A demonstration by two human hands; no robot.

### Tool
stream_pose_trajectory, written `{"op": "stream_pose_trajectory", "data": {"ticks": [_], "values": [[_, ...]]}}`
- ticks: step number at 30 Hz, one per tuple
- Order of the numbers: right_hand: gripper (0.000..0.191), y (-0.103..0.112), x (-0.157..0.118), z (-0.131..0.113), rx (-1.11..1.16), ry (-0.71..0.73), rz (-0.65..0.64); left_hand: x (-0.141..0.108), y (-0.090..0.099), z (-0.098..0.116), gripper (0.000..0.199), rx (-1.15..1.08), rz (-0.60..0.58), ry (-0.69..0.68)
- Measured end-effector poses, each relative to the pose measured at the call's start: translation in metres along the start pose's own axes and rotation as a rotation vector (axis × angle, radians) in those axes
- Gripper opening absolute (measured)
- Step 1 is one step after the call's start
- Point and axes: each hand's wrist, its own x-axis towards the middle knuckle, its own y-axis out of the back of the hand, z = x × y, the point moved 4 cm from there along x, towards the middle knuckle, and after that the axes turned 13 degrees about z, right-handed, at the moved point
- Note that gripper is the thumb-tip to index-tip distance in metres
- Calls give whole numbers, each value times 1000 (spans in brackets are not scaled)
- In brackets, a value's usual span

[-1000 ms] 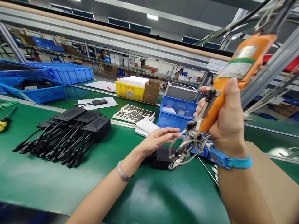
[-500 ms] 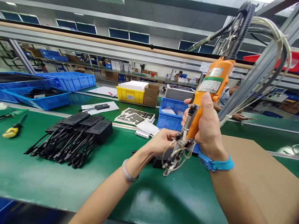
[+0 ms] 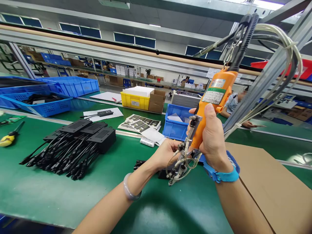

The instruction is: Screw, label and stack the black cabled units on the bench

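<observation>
My right hand (image 3: 212, 136) is wrapped round an orange power driver (image 3: 207, 107), which hangs from a hook and cables and slants down to the left. At the driver's lower end, by its metal tip and thin tubes (image 3: 186, 156), is my left hand (image 3: 167, 154), its fingers bent together; what they grip, if anything, is hidden. Beneath it a black box (image 3: 162, 174) shows in part on the green table. Left of my hands lies a pile of black adapters (image 3: 103, 136) with cables.
Blue bins (image 3: 80, 86) stand at the back left, a yellow bin (image 3: 135, 100) and printed sheets (image 3: 140, 123) in the middle. A yellow screwdriver (image 3: 8, 139) lies far left, cardboard (image 3: 273, 175) at right. Beyond the metal post, a person's hand (image 3: 248, 124) shows.
The driver and my right hand have shifted a little left and down. My left hand stays beside the driver's lower end, slightly lower.
</observation>
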Motion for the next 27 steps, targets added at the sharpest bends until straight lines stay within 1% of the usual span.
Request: {"op": "stream_pose_trajectory", "data": {"ticks": [6,8,10,12,15,18,20,22,24,27], "values": [[53,0,-1,1,-12,29,2,-1,1,-5,39,7,20,-52],[53,0,0,1,-13,36,-6,0,2,-8,41,41,4,-73],[51,-1,2,0,-4,57,-5,4,7,-13,44,120,-29,-94],[47,-3,7,-2,18,106,14,9,19,-23,50,213,-52,-110],[45,-7,19,-6,56,188,49,12,53,-44,55,329,-14,-134],[51,-16,33,-4,59,204,58,0,85,-69,46,473,16,-152],[53,-22,39,2,53,196,54,-13,96,-85,42,552,-2,-142],[50,-29,42,11,60,187,41,-25,97,-98,51,647,-26,-137],[48,-35,43,20,65,181,38,-32,93,-106,58,784,-36,-164],[49,-41,39,35,39,182,44,-35,87,-113,54,918,-41,-207]]}}
